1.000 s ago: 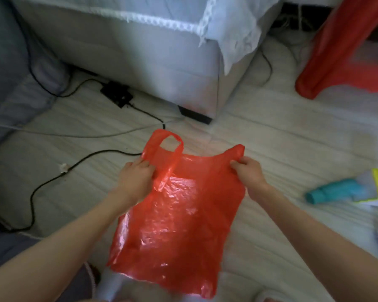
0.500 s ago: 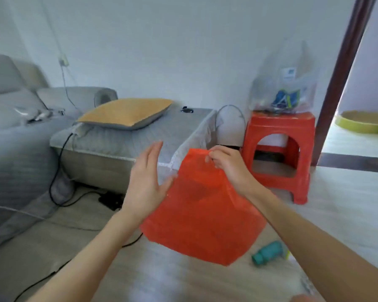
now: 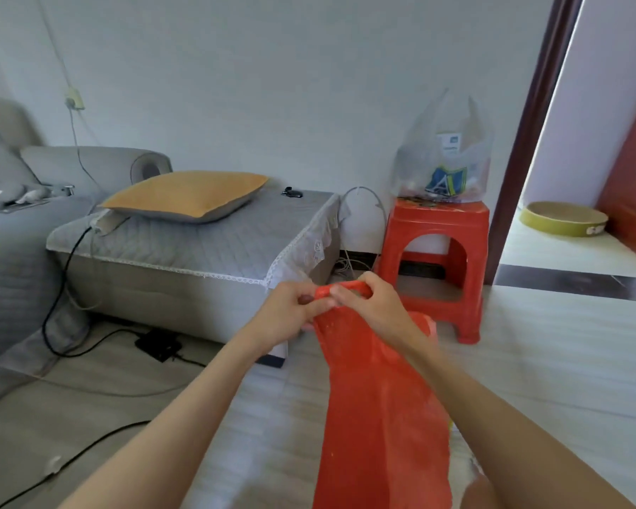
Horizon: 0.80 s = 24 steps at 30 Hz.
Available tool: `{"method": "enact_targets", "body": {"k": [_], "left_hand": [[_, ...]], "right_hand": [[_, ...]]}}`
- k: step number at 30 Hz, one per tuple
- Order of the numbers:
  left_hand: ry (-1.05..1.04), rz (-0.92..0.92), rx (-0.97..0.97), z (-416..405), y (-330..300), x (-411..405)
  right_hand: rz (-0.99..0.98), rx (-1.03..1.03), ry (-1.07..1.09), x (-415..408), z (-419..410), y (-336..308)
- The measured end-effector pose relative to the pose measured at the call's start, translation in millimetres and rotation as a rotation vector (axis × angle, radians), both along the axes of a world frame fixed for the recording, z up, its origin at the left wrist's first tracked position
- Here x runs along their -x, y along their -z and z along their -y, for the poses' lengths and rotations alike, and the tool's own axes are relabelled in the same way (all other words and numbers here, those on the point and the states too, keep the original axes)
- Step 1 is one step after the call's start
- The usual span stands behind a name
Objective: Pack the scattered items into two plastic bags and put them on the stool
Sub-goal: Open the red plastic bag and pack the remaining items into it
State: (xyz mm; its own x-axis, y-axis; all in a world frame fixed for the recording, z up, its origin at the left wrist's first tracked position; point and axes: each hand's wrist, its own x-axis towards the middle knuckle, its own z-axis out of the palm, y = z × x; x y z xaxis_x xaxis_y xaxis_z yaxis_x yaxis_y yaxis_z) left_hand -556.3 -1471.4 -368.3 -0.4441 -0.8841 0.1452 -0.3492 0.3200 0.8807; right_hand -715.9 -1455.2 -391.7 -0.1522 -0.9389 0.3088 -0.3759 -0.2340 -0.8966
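A red plastic bag point(image 3: 379, 409) hangs limp in front of me over the floor. My left hand point(image 3: 291, 312) and my right hand point(image 3: 371, 306) meet at its top edge, and both pinch the bunched red plastic there. A red plastic stool point(image 3: 434, 247) stands behind them by the door frame. On the stool sits a clear plastic bag point(image 3: 443, 159) with several items inside. The lower floor to the right is hidden by the red bag and my right arm.
A grey sofa section point(image 3: 195, 247) with an orange cushion point(image 3: 188, 194) stands to the left. Black cables and a power adapter point(image 3: 158, 345) lie on the floor beside it. A doorway at the right opens onto a room with a yellow round tray point(image 3: 566, 218).
My head has lifted from the floor to the room. My left hand, open beside the bag half a second ago, has closed on its top next to my right hand, and the bag hangs narrower.
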Motion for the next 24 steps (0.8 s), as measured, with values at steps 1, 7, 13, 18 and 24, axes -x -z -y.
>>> {"method": "enact_targets", "body": {"k": [1, 7, 13, 18, 24], "left_hand": [[0.015, -0.002, -0.069, 6.6, 7.0, -2.4], [-0.218, -0.34, -0.264, 52.2, 39.3, -11.6], [-0.355, -0.685, -0.592, 91.8, 45.8, -18.6], [-0.482, -0.518, -0.622, 92.2, 60.8, -45.1], [-0.517, -0.407, -0.563, 80.1, 73.5, -77.1]], "right_hand": [[-0.038, -0.057, 0.004, 4.3, 7.4, 11.2], [-0.341, -0.184, 0.09, 26.0, 53.6, 45.8], [-0.074, -0.359, 0.271, 45.0, 72.7, 63.8], [0.257, -0.623, -0.04, 50.6, 59.6, 46.7], [0.721, -0.716, -0.374, 59.9, 49.2, 36.0]]}}
